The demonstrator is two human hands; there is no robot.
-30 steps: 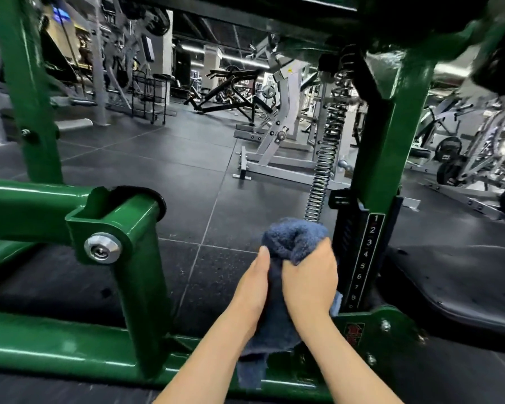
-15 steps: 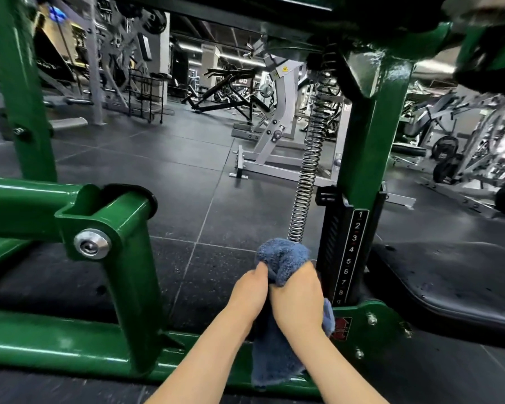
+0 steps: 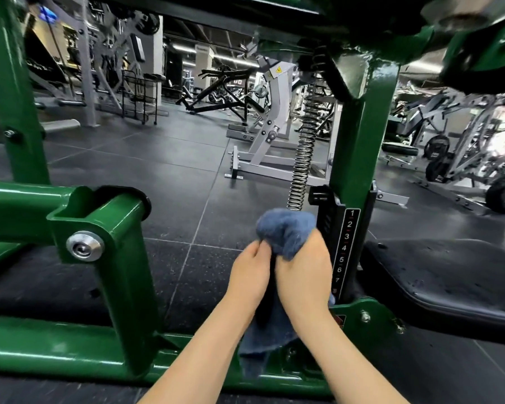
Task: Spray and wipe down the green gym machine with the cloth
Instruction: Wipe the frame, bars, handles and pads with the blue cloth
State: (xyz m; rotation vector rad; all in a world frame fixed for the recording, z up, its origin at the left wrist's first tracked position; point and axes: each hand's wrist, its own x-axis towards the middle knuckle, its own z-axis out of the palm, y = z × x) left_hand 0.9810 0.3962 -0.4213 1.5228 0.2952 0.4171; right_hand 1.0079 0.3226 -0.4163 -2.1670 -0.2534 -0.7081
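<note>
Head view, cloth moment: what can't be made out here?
- Spray bottle: none in the head view, so spraying can't be judged.
- Fingers of the left hand and right hand: hidden behind the hands and the cloth.
- Number scale: bottom covered by the right hand.
- Green frame: top cut off by the upper edge.
- Silver part at top right: blurred.

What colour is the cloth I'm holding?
The cloth is blue, bunched between the left hand and right hand; head view.
</note>
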